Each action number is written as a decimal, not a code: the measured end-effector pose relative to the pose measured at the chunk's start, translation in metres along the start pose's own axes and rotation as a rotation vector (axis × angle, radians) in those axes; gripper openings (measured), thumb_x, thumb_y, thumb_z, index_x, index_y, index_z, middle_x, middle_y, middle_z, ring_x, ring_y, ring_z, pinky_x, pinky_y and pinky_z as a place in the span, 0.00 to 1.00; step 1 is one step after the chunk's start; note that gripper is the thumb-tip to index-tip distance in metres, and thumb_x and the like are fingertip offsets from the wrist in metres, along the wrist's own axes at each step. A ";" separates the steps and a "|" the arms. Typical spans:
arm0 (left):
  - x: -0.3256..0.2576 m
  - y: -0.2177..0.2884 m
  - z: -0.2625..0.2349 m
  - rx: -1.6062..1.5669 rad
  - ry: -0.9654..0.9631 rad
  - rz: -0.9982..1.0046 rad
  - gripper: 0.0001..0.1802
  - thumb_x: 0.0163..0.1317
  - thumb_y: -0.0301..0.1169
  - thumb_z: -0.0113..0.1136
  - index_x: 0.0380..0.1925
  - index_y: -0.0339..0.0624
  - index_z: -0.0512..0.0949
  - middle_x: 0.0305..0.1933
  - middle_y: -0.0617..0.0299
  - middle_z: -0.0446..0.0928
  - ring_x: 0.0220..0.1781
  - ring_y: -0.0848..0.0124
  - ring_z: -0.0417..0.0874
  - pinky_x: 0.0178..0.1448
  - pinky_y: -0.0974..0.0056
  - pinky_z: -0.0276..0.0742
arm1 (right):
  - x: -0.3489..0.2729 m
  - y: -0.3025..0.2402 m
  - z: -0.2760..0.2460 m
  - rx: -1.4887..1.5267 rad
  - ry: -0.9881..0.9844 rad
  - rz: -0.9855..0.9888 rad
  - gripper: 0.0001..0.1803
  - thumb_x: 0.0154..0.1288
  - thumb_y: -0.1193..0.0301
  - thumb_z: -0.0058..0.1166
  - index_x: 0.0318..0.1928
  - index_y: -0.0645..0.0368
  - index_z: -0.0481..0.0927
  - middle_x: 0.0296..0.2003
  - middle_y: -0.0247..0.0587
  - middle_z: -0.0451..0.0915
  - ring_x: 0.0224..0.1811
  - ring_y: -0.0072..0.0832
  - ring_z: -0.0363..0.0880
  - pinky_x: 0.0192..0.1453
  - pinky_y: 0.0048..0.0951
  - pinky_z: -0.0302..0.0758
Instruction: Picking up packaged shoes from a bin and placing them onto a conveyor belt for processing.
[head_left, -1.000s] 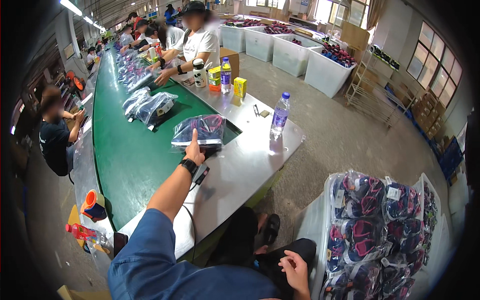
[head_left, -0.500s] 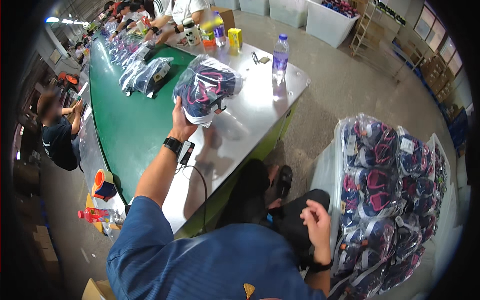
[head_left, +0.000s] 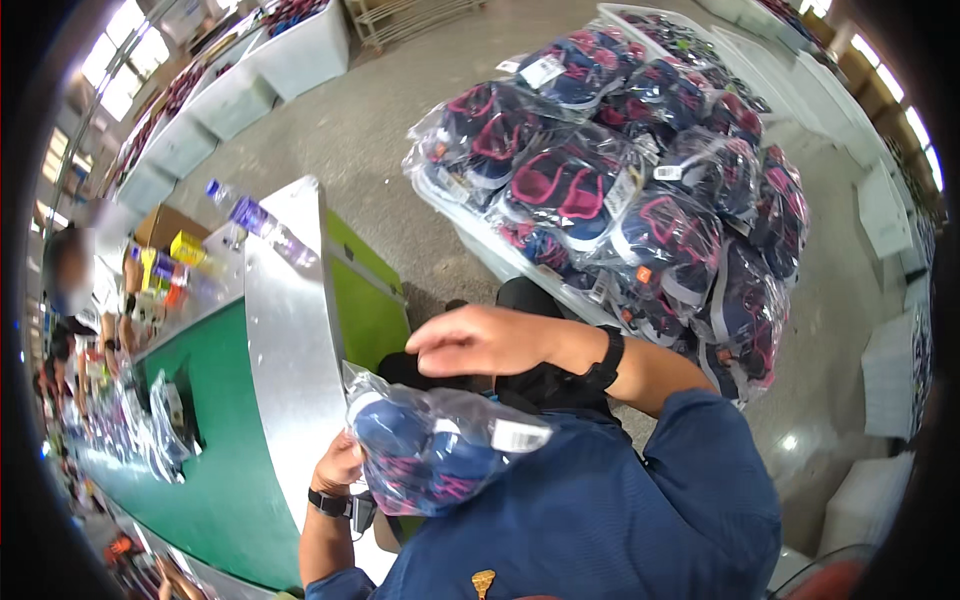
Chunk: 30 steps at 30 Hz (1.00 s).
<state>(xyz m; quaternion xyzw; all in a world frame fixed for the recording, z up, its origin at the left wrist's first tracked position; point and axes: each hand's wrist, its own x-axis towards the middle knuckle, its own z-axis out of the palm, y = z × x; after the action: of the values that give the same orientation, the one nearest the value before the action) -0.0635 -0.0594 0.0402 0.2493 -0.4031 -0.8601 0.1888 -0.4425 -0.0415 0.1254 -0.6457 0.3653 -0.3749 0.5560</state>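
My left hand grips the edge of a clear plastic bag holding a pair of navy shoes with pink laces and pale soles, close in front of my body. A white label is stuck on the right part of the bag. My right hand hovers just above the bag, holding nothing, with its fingers stretched out. Beyond it, a heap of similar bagged shoes rises over the rim of a white plastic bin.
To the left runs a green conveyor belt with a metal end plate. On it lie more bagged items. A purple-labelled water bottle stands near the table corner. Other people work along the far left. White bins line the back.
My view has swung right toward the heaped bin. My left hand has drawn the bagged shoes from above the table to my body, and my right hand has come up near them.
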 end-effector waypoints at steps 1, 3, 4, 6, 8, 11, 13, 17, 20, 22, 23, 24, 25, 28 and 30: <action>0.013 0.022 0.024 0.071 -0.047 -0.021 0.32 0.66 0.43 0.70 0.64 0.35 0.74 0.59 0.56 0.81 0.58 0.63 0.83 0.65 0.57 0.78 | 0.000 -0.010 0.004 -0.055 -0.042 0.001 0.32 0.74 0.47 0.56 0.52 0.70 0.82 0.42 0.46 0.86 0.45 0.27 0.84 0.50 0.32 0.78; 0.030 0.040 0.027 0.175 -0.079 -0.114 0.32 0.68 0.44 0.68 0.64 0.34 0.74 0.60 0.56 0.81 0.60 0.65 0.81 0.67 0.58 0.75 | -0.002 -0.028 0.006 -0.072 -0.181 0.134 0.38 0.71 0.40 0.55 0.48 0.70 0.83 0.39 0.51 0.87 0.42 0.37 0.86 0.50 0.35 0.79; 0.034 0.045 0.028 0.266 -0.090 -0.207 0.32 0.69 0.45 0.66 0.65 0.33 0.74 0.61 0.57 0.81 0.63 0.66 0.80 0.69 0.59 0.72 | -0.007 -0.042 0.005 -0.249 -0.189 0.174 0.38 0.64 0.38 0.61 0.44 0.69 0.83 0.37 0.56 0.87 0.41 0.47 0.87 0.48 0.41 0.79; 0.045 0.043 0.036 0.290 -0.106 -0.166 0.28 0.73 0.44 0.61 0.62 0.33 0.76 0.58 0.59 0.82 0.59 0.70 0.80 0.66 0.62 0.73 | -0.013 -0.032 0.008 -0.550 -0.052 0.007 0.35 0.62 0.43 0.66 0.43 0.69 0.82 0.36 0.59 0.86 0.41 0.51 0.86 0.44 0.42 0.79; 0.052 0.045 0.045 0.323 -0.095 -0.107 0.30 0.73 0.45 0.62 0.63 0.32 0.75 0.59 0.59 0.81 0.60 0.70 0.79 0.66 0.62 0.72 | -0.019 -0.033 0.002 -0.524 -0.010 0.052 0.34 0.60 0.44 0.67 0.44 0.69 0.82 0.35 0.59 0.86 0.41 0.53 0.86 0.44 0.42 0.79; 0.062 0.054 0.065 0.388 0.157 0.162 0.31 0.76 0.47 0.55 0.67 0.32 0.72 0.60 0.57 0.80 0.61 0.68 0.79 0.68 0.61 0.71 | -0.029 -0.029 -0.013 -0.390 0.217 0.034 0.28 0.61 0.53 0.68 0.48 0.67 0.83 0.36 0.55 0.87 0.36 0.44 0.88 0.43 0.42 0.81; 0.062 0.058 0.048 0.407 0.355 0.258 0.27 0.79 0.43 0.50 0.67 0.33 0.71 0.58 0.56 0.82 0.58 0.66 0.82 0.65 0.59 0.74 | -0.041 -0.037 -0.042 -0.177 0.448 0.132 0.23 0.64 0.56 0.65 0.48 0.64 0.85 0.35 0.47 0.87 0.34 0.35 0.87 0.37 0.37 0.83; 0.038 0.052 -0.004 0.372 0.612 0.272 0.23 0.78 0.41 0.53 0.64 0.37 0.74 0.50 0.58 0.85 0.51 0.70 0.85 0.55 0.66 0.78 | -0.096 -0.051 -0.111 0.321 0.811 0.131 0.19 0.73 0.63 0.56 0.54 0.65 0.83 0.42 0.40 0.85 0.41 0.28 0.87 0.35 0.31 0.86; 0.020 0.032 -0.032 0.310 0.736 0.250 0.23 0.78 0.41 0.53 0.62 0.36 0.75 0.47 0.59 0.85 0.46 0.70 0.86 0.51 0.67 0.78 | -0.104 -0.078 -0.124 0.505 1.175 -0.281 0.20 0.77 0.62 0.50 0.57 0.66 0.80 0.51 0.49 0.84 0.46 0.35 0.86 0.47 0.33 0.85; 0.017 0.018 -0.051 0.296 0.785 0.252 0.21 0.79 0.39 0.53 0.61 0.34 0.75 0.44 0.59 0.84 0.41 0.72 0.85 0.47 0.69 0.79 | -0.147 -0.061 -0.171 0.456 1.236 -0.218 0.16 0.78 0.66 0.51 0.51 0.70 0.80 0.52 0.53 0.83 0.53 0.43 0.85 0.58 0.46 0.83; 0.017 0.014 -0.056 0.282 0.764 0.310 0.19 0.79 0.36 0.53 0.60 0.34 0.75 0.43 0.58 0.84 0.39 0.73 0.84 0.45 0.72 0.79 | -0.146 -0.057 -0.182 0.450 1.239 -0.214 0.16 0.78 0.66 0.51 0.51 0.70 0.80 0.52 0.53 0.83 0.53 0.43 0.85 0.58 0.46 0.83; 0.017 0.011 -0.057 0.267 0.742 0.364 0.18 0.79 0.34 0.53 0.59 0.33 0.75 0.43 0.58 0.83 0.37 0.75 0.84 0.43 0.74 0.79 | -0.145 -0.054 -0.189 0.511 1.363 -0.322 0.18 0.77 0.66 0.52 0.53 0.72 0.76 0.54 0.58 0.81 0.53 0.46 0.84 0.60 0.47 0.83; 0.019 0.011 -0.053 0.233 0.737 0.404 0.15 0.78 0.30 0.53 0.58 0.32 0.75 0.41 0.58 0.82 0.36 0.77 0.82 0.41 0.77 0.79 | -0.146 -0.050 -0.193 0.571 1.485 -0.434 0.20 0.76 0.66 0.53 0.54 0.75 0.73 0.55 0.64 0.79 0.54 0.50 0.84 0.62 0.49 0.82; 0.018 0.000 -0.055 0.227 0.752 0.482 0.15 0.78 0.29 0.55 0.58 0.32 0.75 0.41 0.59 0.82 0.34 0.78 0.81 0.41 0.76 0.78 | -0.154 -0.024 -0.204 0.832 1.363 -0.088 0.31 0.74 0.64 0.57 0.61 0.80 0.62 0.58 0.73 0.74 0.57 0.58 0.82 0.65 0.51 0.80; 0.014 -0.007 -0.059 0.265 0.771 0.504 0.15 0.77 0.28 0.55 0.58 0.31 0.75 0.41 0.59 0.82 0.35 0.78 0.80 0.41 0.76 0.78 | -0.130 -0.026 -0.159 0.705 1.136 0.077 0.36 0.74 0.63 0.57 0.65 0.81 0.56 0.61 0.77 0.71 0.63 0.61 0.77 0.66 0.51 0.79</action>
<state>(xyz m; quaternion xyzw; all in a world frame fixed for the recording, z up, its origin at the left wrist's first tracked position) -0.0410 -0.0981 -0.0017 0.4664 -0.4578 -0.5736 0.4938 -0.6415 0.0067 0.1574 -0.1141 0.4797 -0.7334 0.4680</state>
